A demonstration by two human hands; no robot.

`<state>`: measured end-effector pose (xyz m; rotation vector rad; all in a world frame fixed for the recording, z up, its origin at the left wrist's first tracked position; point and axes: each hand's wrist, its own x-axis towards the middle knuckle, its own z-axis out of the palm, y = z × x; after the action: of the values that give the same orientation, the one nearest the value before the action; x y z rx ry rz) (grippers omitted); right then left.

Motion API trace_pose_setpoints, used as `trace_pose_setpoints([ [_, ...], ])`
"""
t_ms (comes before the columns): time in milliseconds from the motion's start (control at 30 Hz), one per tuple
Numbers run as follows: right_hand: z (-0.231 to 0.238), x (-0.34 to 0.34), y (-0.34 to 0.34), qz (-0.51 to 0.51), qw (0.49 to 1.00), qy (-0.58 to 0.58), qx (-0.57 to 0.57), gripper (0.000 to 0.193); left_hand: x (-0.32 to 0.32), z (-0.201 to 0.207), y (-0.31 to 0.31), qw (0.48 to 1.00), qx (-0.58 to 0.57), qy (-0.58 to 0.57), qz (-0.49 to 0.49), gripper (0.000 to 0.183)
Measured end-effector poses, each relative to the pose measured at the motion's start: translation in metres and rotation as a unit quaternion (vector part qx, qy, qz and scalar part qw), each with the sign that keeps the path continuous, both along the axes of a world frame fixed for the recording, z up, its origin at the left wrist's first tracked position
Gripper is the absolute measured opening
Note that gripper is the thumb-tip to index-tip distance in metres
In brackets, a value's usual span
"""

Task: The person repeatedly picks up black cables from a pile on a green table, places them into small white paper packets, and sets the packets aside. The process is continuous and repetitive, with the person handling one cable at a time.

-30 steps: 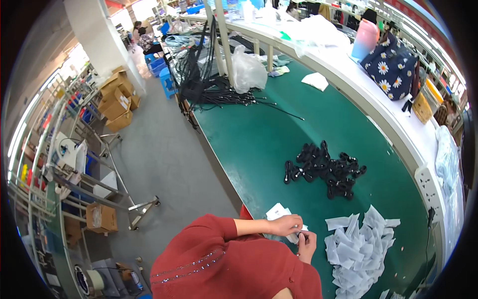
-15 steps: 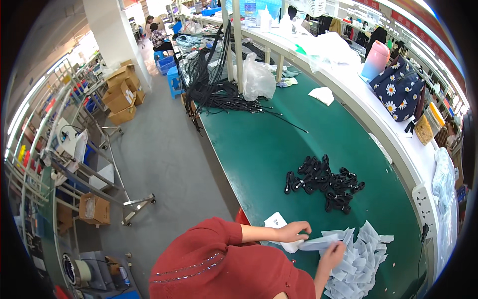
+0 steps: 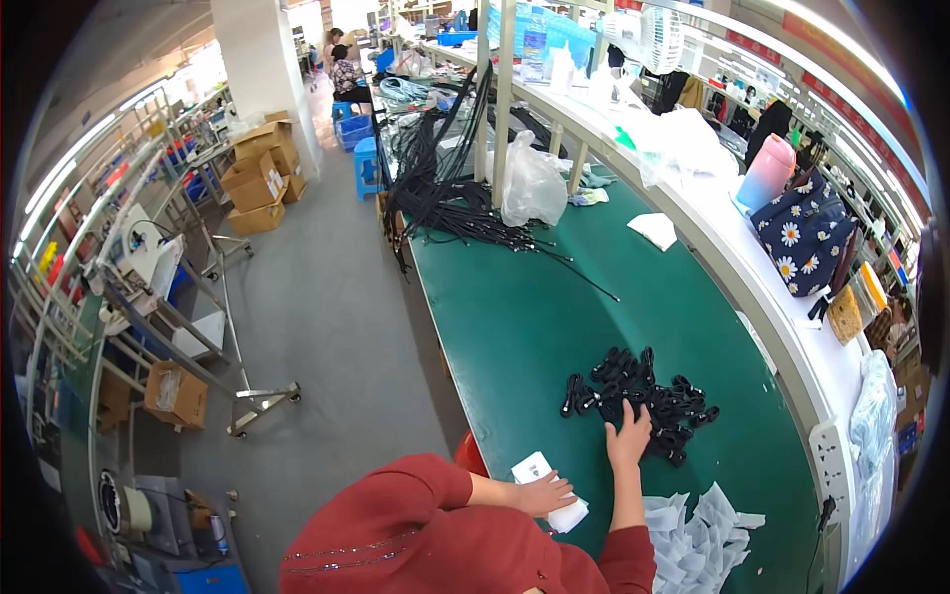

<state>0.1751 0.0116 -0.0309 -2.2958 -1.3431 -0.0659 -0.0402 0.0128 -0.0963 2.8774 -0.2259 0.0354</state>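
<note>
My left hand (image 3: 542,493) lies flat across a small stack of white slips (image 3: 532,467) at the table's near left edge, with part of the stack hidden under it. My right hand (image 3: 628,437) stretches forward, fingers spread, at the near side of a heap of coiled black cords (image 3: 623,374). Its fingertips are close to the cords or touching them; I cannot tell which. A pile of flat, pale translucent pouches (image 3: 698,540) lies by my right forearm, partly hidden by my sleeve.
Long black cords (image 3: 445,188) with tipped ends lie at the table's far end, beside a clear plastic bag (image 3: 532,183). A white shelf (image 3: 737,210) along the right holds a flowered bag (image 3: 804,233), a jar (image 3: 857,303) and a pink-blue bottle (image 3: 768,170). A power strip (image 3: 831,470) is fixed to its edge.
My right hand has left the pale pouch it held near the pile and moved forward to the black cords. My left hand has come down onto the white slips. The view has shifted slightly.
</note>
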Motion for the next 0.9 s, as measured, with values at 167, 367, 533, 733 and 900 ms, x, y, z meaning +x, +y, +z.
trace_pose_setpoints([
  [167,-0.020,-0.002,0.038,0.065,0.992,-0.021,-0.108,0.074,-0.008,-0.017,0.004,1.000,-0.019,-0.019,-0.008,0.087],
  [367,-0.032,-0.010,0.019,0.050,0.994,-0.036,-0.091,0.062,-0.007,-0.002,0.007,1.000,-0.018,0.020,-0.013,0.082],
  [533,-0.019,-0.031,0.000,0.022,0.994,-0.056,-0.096,0.051,-0.004,-0.019,0.006,1.000,-0.015,-0.018,-0.002,0.084],
  [733,-0.017,-0.030,-0.018,0.071,0.988,-0.137,-0.030,0.039,-0.003,-0.015,0.006,1.000,-0.029,-0.009,0.001,0.083],
  [900,-0.012,-0.024,-0.032,0.151,0.971,-0.185,0.002,0.026,-0.006,0.008,0.008,0.998,-0.035,0.044,0.007,0.080],
])
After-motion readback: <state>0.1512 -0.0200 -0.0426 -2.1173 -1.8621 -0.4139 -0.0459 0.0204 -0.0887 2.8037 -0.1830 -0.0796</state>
